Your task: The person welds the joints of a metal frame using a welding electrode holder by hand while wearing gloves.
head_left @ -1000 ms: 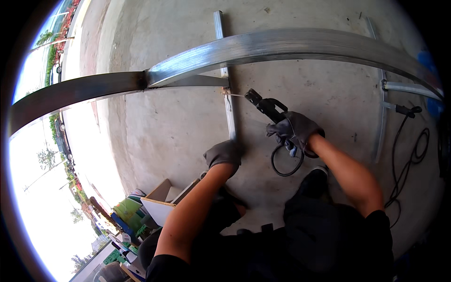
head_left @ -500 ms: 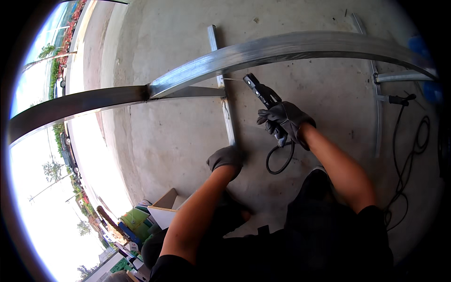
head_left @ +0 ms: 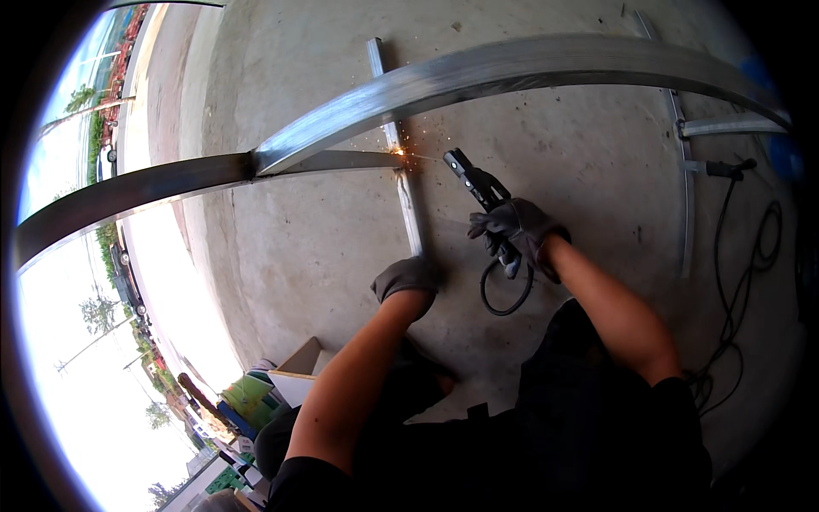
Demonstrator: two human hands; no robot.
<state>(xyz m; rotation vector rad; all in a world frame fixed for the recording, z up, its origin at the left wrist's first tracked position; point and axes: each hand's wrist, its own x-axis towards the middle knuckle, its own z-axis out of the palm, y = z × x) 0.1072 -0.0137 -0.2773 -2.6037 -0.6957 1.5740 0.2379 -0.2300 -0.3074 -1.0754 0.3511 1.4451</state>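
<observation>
My right hand [head_left: 519,229], in a dark glove, is closed round a black electrode holder [head_left: 478,181]. A thin welding rod [head_left: 426,157] runs left from its tip to a joint in the metal frame, where orange sparks [head_left: 401,152] fly. Also gloved, my left hand [head_left: 406,278] is wrapped round the near end of a square steel tube [head_left: 409,213]. This tube passes under the long steel beam [head_left: 512,68], and a shorter crosspiece [head_left: 341,160] meets it at the sparking spot. The left fingertips are mostly hidden.
A black cable [head_left: 735,299] lies coiled on the concrete floor at right, beside a black clamp [head_left: 725,168] at another steel tube [head_left: 685,205]. An open box [head_left: 296,375] and assorted items stand at lower left. The beam spans the view above my hands.
Sparks and a bright glow have appeared at the joint, where there were none before. The holder's tip has lowered slightly in the picture. My left hand keeps its grip on the tube.
</observation>
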